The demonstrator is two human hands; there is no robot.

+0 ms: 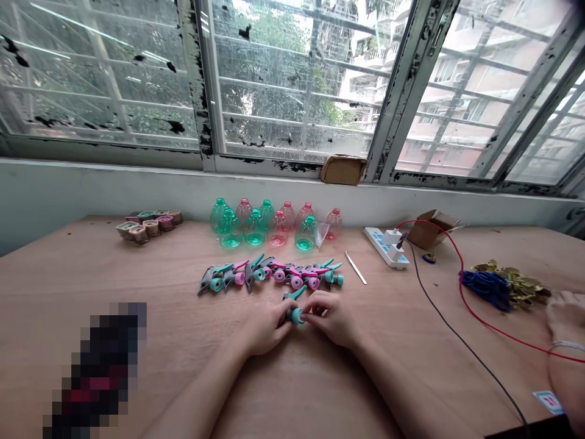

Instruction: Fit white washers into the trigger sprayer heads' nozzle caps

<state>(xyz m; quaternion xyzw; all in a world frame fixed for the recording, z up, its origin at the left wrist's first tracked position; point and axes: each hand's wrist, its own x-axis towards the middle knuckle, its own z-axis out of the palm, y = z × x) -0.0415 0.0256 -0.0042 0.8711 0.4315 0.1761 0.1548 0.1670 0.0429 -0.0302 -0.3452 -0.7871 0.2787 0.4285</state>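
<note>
My left hand [267,324] is closed around the grey body of a spray bottle trigger head [297,316], whose teal collar faces right and teal lever points up. The fingers of my right hand [329,312] are pinched at the collar's edge; whether something small sits between them is hidden. Just beyond my hands lies a row of similar trigger heads [259,274], grey with teal or pink levers and collars. Behind that row stand several clear green bottles [255,228] and pink bottles [278,230], open at the neck.
A white pen-like tool [356,268] lies right of the row, near a power strip [386,248] with red and black cables. Blue and gold pieces [507,286] lie beside another person's hand [567,314]. Small lidded containers [150,227] stand at back left. A cardboard box [432,230] sits by the wall.
</note>
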